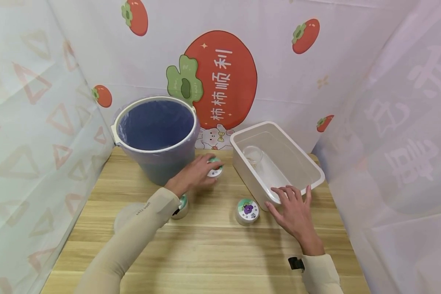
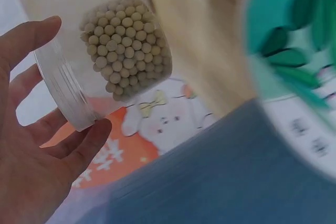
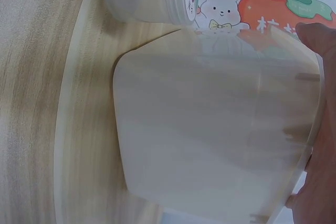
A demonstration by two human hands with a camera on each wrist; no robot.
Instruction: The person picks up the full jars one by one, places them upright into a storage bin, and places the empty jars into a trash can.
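Observation:
My left hand [image 1: 194, 173] holds the lid end of a clear jar [image 1: 215, 168], between the bucket and the white bin [image 1: 247, 171]. In the left wrist view, this jar of small pale round balls [image 2: 126, 51] has my thumb and fingers around its lid. My right hand [image 1: 293, 212] rests on the bin's near rim with its fingers spread. Just left of it stands a jar with a grape picture on its lid [image 1: 248, 210]. Another green-lidded jar [image 1: 182, 208] is partly hidden under my left wrist.
A blue bucket [image 1: 156, 151] with a white rim and clear liner stands at the back left. Inside the bin lies a clear cup [image 1: 252, 154] with small bits in it. A round translucent piece [image 1: 126, 214] is partly behind my left sleeve. Printed cloth walls enclose the wooden table [image 1: 213, 257].

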